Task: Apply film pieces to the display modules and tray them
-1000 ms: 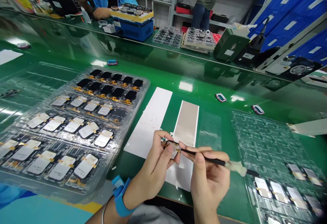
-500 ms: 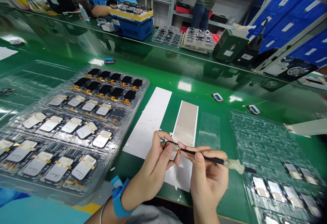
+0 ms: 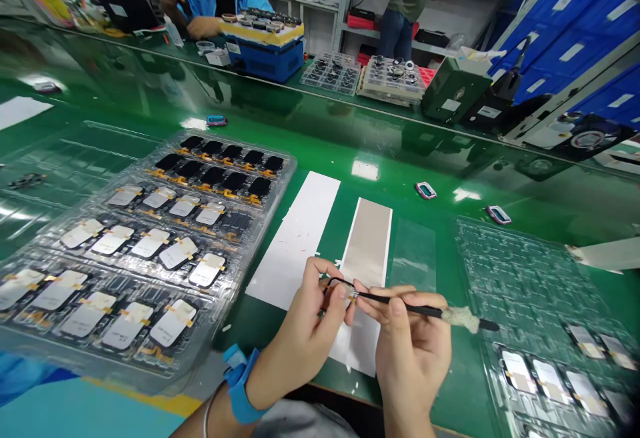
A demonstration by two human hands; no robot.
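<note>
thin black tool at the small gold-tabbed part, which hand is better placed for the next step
Likely the right hand: it grips the thin black tool with its tip at the small gold-tabbed part, while the left hand is busy pinching that part.

Left hand just beside right hand
</note>
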